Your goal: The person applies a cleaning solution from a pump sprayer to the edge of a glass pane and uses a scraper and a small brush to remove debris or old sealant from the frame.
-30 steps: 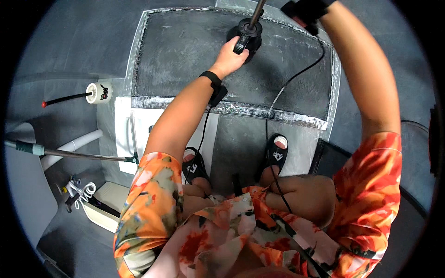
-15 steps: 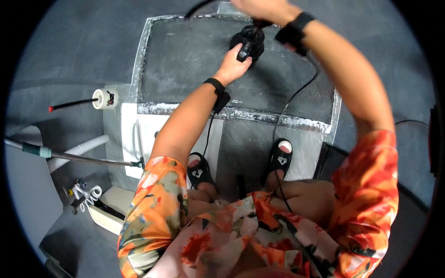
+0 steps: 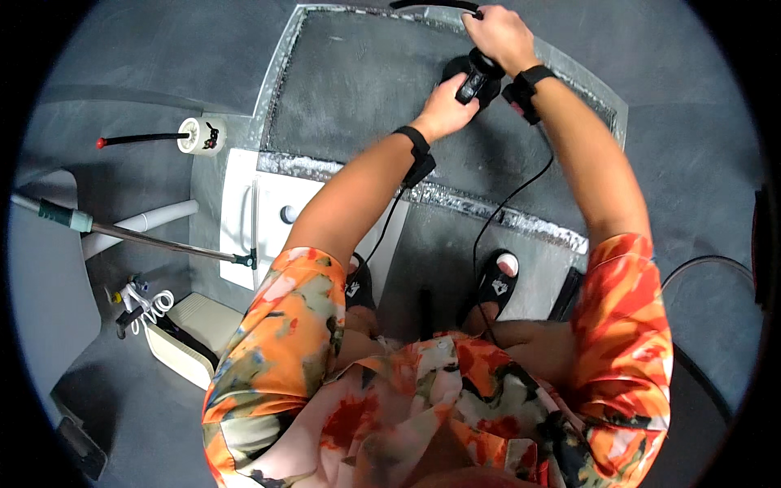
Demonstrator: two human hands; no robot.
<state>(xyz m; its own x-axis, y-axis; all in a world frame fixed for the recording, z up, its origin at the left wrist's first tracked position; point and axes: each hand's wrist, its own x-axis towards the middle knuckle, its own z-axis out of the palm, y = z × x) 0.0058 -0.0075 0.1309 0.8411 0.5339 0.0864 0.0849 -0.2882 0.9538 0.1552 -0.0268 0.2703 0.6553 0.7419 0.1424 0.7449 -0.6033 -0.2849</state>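
A black corded power tool (image 3: 486,71), which looks like a polisher or sander, stands on a dark grey rectangular panel (image 3: 366,81) with a whitish, patchy border. My left hand (image 3: 449,108) is closed around the near part of the tool's head. The right hand (image 3: 503,39) grips its rear handle, where a thick black cord (image 3: 431,4) runs off toward the far edge. The tool's underside is hidden against the panel. Both wrists carry black strapped devices, each with a thin cable running back toward me.
My sandaled feet stand at the panel's near border. To the left are a white board (image 3: 281,211), a metal pole (image 3: 163,240), a cream tub (image 3: 202,135) with a red-tipped rod, a white pipe (image 3: 146,224) and a beige case (image 3: 191,333). A dark hose (image 3: 700,264) curves at right.
The whole view has shifted, so the panel sits higher. On it, the tool has come nearer to me, with both hands still gripping it. My right hand shows more fully.
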